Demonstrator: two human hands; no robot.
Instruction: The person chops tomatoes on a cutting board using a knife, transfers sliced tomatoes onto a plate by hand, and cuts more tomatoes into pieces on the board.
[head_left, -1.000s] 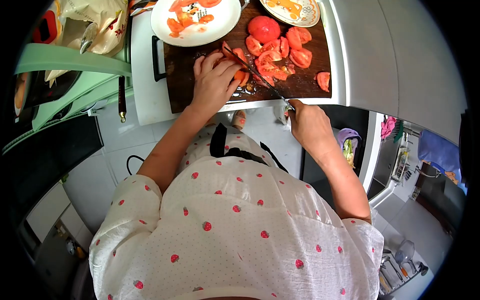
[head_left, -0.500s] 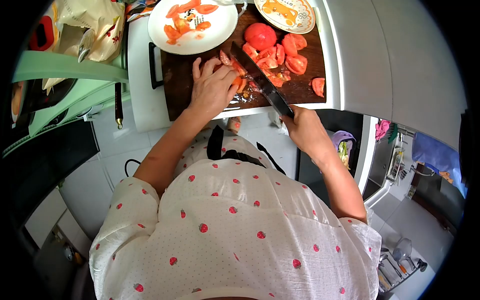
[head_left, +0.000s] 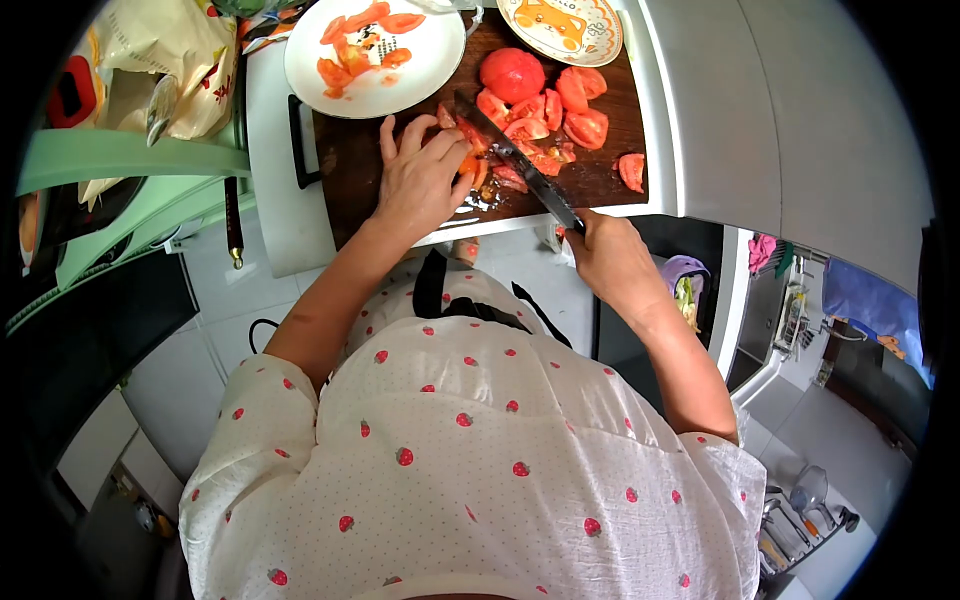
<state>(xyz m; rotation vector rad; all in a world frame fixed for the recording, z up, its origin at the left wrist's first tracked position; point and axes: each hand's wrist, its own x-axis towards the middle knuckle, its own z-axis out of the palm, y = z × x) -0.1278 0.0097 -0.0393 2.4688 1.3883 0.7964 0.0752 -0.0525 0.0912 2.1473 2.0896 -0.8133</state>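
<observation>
My right hand [head_left: 618, 258] is wrapped around the handle of a dark-bladed kitchen knife [head_left: 530, 172]. The blade slants up and left across the cutting board [head_left: 348, 195], among cut tomato. Left of the blade, the fingers of my left hand [head_left: 422, 178] are bent over a tomato piece [head_left: 478, 170] and hold it against the board; the fingertips partly hide it. Right of the knife lie several tomato wedges [head_left: 527, 130] and a peeled, rounded tomato [head_left: 512, 75]. A lone tomato wedge [head_left: 631, 172] rests near the board's right edge. Juice and seeds wet the wood below the blade.
A white plate [head_left: 310, 75] with tomato slices overlaps the board's upper left. A bear-patterned plate [head_left: 606, 38] sits at its upper right. The board's black handle [head_left: 303, 140] sticks out left. Plastic bags [head_left: 160, 45] crowd a green rack [head_left: 120, 148].
The blade has come slightly closer to my left fingers. The board and plates appear shifted a little left in view. Both hands keep their holds.
</observation>
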